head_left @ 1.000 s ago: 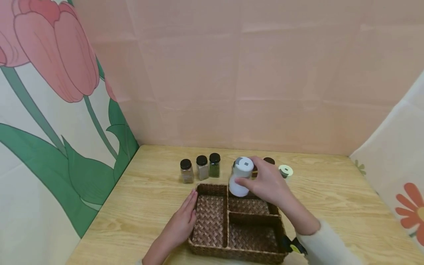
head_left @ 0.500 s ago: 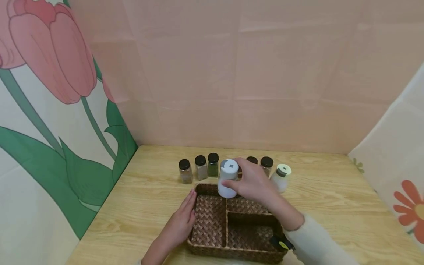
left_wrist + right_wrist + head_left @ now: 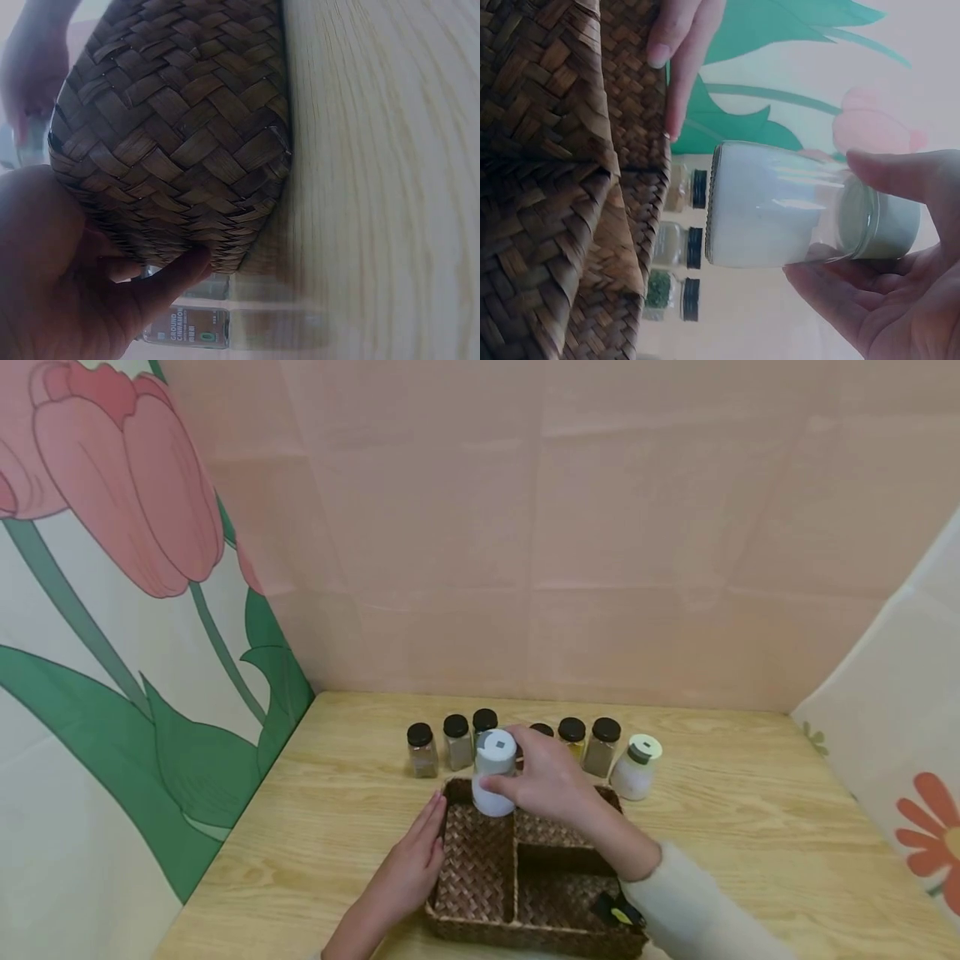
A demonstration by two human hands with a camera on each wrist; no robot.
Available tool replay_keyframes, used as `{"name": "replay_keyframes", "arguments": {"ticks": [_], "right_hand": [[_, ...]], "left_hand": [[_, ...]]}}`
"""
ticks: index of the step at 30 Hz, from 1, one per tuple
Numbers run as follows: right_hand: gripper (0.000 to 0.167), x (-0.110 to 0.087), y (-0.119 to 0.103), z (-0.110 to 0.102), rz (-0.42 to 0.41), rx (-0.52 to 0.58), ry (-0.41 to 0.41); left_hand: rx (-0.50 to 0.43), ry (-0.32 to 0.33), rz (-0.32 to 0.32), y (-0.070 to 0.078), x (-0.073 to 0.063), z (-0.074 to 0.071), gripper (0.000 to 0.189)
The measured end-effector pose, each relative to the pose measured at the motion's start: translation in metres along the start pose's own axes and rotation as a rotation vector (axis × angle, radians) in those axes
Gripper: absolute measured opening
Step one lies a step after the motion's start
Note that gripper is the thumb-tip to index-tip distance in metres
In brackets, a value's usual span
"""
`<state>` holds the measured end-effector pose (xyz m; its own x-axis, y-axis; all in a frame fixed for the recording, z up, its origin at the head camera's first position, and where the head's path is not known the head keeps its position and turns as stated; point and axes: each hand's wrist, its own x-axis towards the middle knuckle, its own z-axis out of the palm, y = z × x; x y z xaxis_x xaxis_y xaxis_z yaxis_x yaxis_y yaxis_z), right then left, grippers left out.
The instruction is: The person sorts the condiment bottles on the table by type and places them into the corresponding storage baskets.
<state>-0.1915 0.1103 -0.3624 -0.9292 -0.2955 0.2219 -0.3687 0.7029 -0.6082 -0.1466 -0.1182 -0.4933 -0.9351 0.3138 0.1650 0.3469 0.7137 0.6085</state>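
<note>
My right hand (image 3: pixel 551 781) grips a glass seasoning jar (image 3: pixel 492 797) with white contents and a pale lid. It holds the jar upright over the back of the long left compartment of a brown woven basket (image 3: pixel 468 927). In the right wrist view the thumb and fingers wrap the lid end of the jar (image 3: pixel 769 206), and its base faces the basket. My left hand (image 3: pixel 405 864) rests on the outside of the basket's left wall with straight fingers. The left wrist view shows this hand (image 3: pixel 45 262) against the weave (image 3: pixel 180 127).
Several black-capped spice jars (image 3: pixel 422 752) stand in a row behind the basket, one labelled ground cinnamon (image 3: pixel 187 326). A similar pale-lidded jar (image 3: pixel 635 770) stands right of them. Two dividers split the basket into three compartments. A fabric backdrop (image 3: pixel 525 527) borders the wooden table (image 3: pixel 315 793).
My right hand has carried the jar leftward and slightly nearer, from above the back right compartment to above the left one. The left hand keeps its place on the basket.
</note>
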Motion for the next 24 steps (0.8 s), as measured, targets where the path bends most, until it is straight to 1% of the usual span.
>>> {"name": "replay_keyframes", "arguments": {"ticks": [4,9,12,17,24], "right_hand": [[0.06,0.003,-0.003,0.005,0.009,0.001,-0.008],[0.051,0.006,-0.004,0.012,0.022,0.033,-0.021],[0.048,0.007,-0.004,0.017,0.012,0.034,-0.027],[0.049,0.008,-0.002,0.026,-0.007,0.007,-0.038],[0.053,0.01,0.001,0.036,-0.002,-0.026,-0.049]], "left_hand": [[-0.003,-0.005,-0.003,0.001,0.0,-0.001,0.058],[-0.012,-0.014,-0.006,0.001,0.0,-0.001,0.059],[-0.014,-0.013,-0.008,0.001,0.0,-0.001,0.059],[-0.021,-0.015,-0.022,0.0,0.0,0.001,0.059],[-0.015,-0.016,-0.015,-0.001,0.0,0.001,0.061]]}}
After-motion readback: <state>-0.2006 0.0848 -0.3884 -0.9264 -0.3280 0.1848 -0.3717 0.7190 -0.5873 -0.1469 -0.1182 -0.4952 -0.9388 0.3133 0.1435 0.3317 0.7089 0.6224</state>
